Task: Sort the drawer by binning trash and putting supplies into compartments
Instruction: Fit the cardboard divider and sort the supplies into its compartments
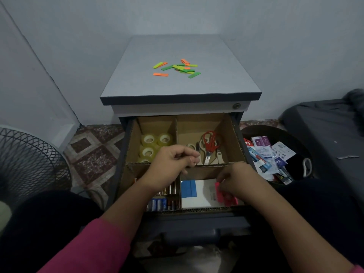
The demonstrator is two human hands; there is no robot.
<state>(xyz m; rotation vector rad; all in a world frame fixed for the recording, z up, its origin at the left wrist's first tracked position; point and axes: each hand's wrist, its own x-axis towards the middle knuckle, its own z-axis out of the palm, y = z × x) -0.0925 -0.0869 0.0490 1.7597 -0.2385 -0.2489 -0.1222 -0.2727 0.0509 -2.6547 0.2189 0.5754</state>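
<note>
The open drawer (239, 133) holds a cardboard divider with four compartments. Clear tape rolls (150, 139) fill the back left one, scissors (209, 143) the back right one, batteries (160, 202) the front left one. In the front right compartment lie a blue pad (189, 188) and white paper (199, 196). My right hand (237, 181) reaches into that compartment and pinches pink sticky strips (225, 196). My left hand (172, 164) hovers over the divider's middle with curled fingers; whether it holds anything is hidden.
Orange, green and yellow strips (177, 68) lie scattered on the cabinet top (216, 79). A dark bin (295, 146) with discarded wrappers (267, 154) stands on the right. A fan (25, 154) stands at the left on the tiled floor.
</note>
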